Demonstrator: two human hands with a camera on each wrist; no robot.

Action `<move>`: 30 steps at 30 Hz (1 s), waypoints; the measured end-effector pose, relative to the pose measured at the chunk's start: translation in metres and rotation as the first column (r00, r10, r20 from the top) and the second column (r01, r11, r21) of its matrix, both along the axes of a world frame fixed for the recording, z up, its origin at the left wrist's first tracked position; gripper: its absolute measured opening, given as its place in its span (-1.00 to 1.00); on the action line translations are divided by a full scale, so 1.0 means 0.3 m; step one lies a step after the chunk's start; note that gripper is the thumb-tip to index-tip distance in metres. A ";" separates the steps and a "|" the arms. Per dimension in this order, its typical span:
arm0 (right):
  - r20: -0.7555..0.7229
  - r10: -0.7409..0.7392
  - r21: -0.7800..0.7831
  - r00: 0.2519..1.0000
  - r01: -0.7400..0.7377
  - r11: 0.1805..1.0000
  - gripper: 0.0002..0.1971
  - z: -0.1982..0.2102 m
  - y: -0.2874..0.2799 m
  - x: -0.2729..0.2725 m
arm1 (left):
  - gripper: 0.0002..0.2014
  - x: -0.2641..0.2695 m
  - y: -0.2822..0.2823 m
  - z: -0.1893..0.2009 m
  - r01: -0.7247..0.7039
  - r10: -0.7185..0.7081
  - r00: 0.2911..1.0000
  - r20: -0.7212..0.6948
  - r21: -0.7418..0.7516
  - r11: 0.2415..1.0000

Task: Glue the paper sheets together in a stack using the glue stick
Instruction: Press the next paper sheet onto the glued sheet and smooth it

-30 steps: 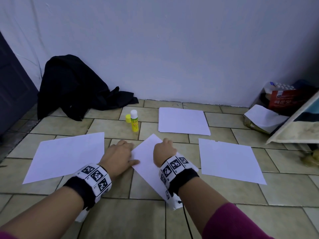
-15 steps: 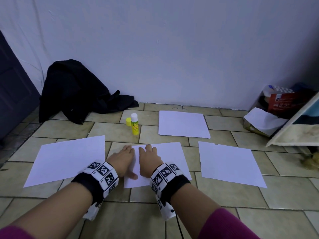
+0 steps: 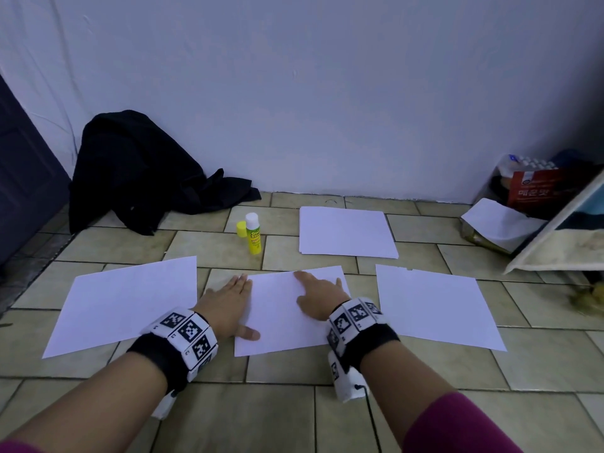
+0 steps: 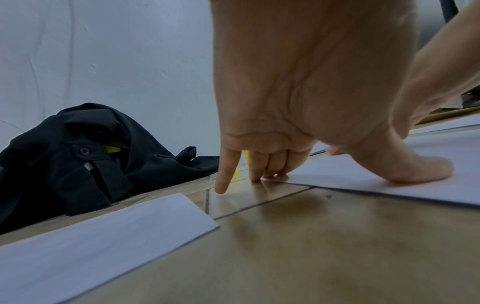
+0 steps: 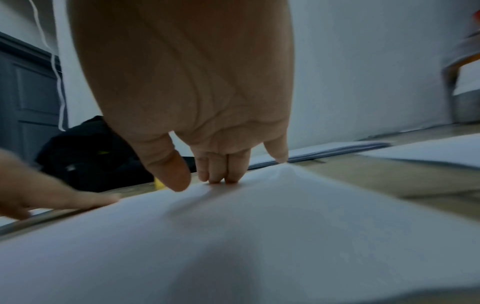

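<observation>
On the tiled floor [image 3: 212,246], seen from the head view, four white sheets lie apart. The middle sheet [image 3: 281,308] is between both hands. The left hand [image 3: 225,305] lies flat at its left edge, fingers straight, thumb on the paper. The right hand [image 3: 318,297] presses on the upper right part with straight fingers. A left sheet [image 3: 124,302], a right sheet [image 3: 434,305] and a far sheet [image 3: 346,232] lie around it. The glue stick [image 3: 253,238] stands upright beyond the middle sheet, its yellow cap [image 3: 241,229] just beside it. A black cloth [image 3: 137,171] lies against the wall.

From the left wrist, the left fingertips [image 4: 255,176] touch the floor at the paper's edge and the thumb presses the sheet.

From the right wrist, the picture is a little blurred; the right fingertips [image 5: 221,176] press down on the sheet, which bulges slightly near them.
</observation>
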State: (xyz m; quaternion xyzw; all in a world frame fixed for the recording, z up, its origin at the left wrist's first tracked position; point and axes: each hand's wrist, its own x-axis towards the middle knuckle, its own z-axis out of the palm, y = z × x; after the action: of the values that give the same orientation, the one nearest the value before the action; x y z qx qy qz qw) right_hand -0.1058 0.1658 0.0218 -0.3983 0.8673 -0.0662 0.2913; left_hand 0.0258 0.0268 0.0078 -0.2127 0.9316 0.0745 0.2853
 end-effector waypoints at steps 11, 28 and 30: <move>-0.190 -0.112 0.059 0.975 0.125 0.990 -0.16 -0.027 0.094 -0.122 | 0.12 0.019 -0.011 -0.002 0.037 -0.037 0.999 -0.019 -0.017 0.999; -0.155 0.077 0.022 0.985 -0.074 0.997 -0.29 -0.078 -0.037 0.109 | -0.76 -0.011 0.150 0.045 0.089 -0.138 0.952 -0.272 -0.185 0.979; -0.081 0.151 0.027 0.985 -0.150 0.988 -0.22 -0.068 -0.049 0.121 | -0.79 -0.014 0.139 0.063 0.030 -0.077 0.948 -0.310 -0.153 0.988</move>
State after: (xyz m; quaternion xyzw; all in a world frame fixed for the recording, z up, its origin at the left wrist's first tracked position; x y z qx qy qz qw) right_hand -0.0694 0.1512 0.0012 -0.4620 0.8467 -0.0185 0.2631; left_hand 0.0214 0.0686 0.0267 -0.1929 0.9735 0.0310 0.1186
